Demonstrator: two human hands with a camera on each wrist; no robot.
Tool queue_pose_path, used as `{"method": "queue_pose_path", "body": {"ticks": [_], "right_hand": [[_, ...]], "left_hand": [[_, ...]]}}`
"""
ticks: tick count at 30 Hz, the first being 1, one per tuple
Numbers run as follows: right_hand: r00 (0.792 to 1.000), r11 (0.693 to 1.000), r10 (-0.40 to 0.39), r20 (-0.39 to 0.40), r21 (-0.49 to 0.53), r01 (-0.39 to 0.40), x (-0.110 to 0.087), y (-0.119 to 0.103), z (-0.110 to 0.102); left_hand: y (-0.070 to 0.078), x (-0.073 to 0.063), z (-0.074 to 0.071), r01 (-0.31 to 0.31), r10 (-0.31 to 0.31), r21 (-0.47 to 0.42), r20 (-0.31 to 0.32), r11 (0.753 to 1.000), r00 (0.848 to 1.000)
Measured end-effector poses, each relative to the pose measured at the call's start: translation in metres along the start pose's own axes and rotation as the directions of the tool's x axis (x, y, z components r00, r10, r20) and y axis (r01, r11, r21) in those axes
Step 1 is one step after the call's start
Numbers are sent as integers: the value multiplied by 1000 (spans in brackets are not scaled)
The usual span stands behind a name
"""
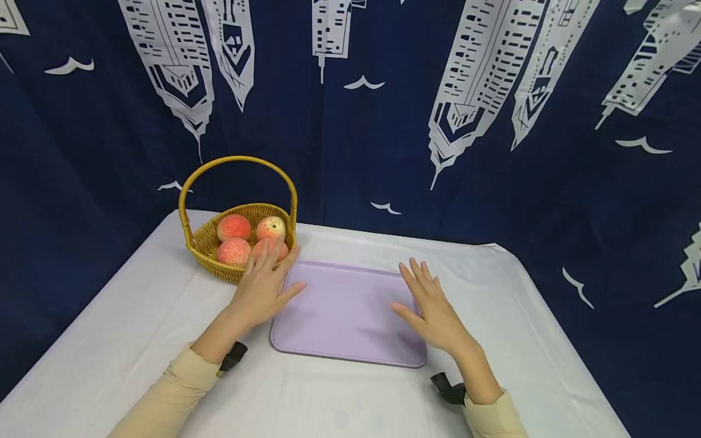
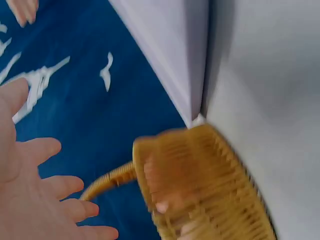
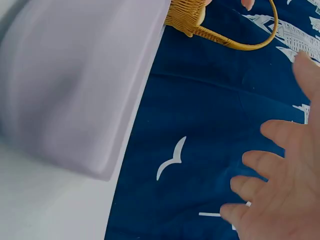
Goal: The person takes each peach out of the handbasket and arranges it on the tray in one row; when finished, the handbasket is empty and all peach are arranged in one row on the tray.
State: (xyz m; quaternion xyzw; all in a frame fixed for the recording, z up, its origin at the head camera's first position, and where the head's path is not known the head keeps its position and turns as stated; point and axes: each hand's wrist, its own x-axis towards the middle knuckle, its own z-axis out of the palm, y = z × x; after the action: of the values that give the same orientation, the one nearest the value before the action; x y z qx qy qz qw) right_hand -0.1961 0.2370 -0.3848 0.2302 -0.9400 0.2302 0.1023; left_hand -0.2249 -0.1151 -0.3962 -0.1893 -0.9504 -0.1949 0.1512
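Note:
A yellow-brown wicker basket (image 1: 210, 264) with a tall arched handle holds several red-and-yellow peaches (image 1: 233, 227). My left hand (image 1: 261, 292), fingers spread, hovers by the basket's front right side and hides part of one peach in the head view. In the left wrist view the same hand (image 2: 45, 200) has nothing in it, beside the basket (image 2: 210, 185). A flat purple tray (image 1: 345, 316) lies to the basket's right. Above the tray's right edge is my right hand (image 1: 435, 316), with spread, straight fingers and nothing held; the right wrist view shows its palm (image 3: 285, 180).
A white cloth (image 1: 531, 347) covers the table under the tray and basket. Behind the table hangs a dark blue curtain (image 1: 372, 152) with white building and bird prints. Black wrist cameras (image 1: 449, 389) sit below both wrists.

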Motion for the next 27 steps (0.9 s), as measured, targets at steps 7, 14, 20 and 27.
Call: {"method": "queue_pose_path", "body": {"ticks": [7,14,20,27], "right_hand": [[998,979,55,-8,196,-53,-20,13,-5],[992,950,122,-41,293,-105,-37,31,0],[987,917,161,6,368,-152,-44,42,9],[975,863,215,50,457,-213,-45,56,19]], "left_hand": [[-39,9,-30,168,-190,-183,-112,969,975],[-72,10,-37,227,-314,-324,-250,918,916],[-88,9,-31,289,-389,-374,-227,881,893],[-99,7,-20,356,-426,-307,-201,882,882]]}}
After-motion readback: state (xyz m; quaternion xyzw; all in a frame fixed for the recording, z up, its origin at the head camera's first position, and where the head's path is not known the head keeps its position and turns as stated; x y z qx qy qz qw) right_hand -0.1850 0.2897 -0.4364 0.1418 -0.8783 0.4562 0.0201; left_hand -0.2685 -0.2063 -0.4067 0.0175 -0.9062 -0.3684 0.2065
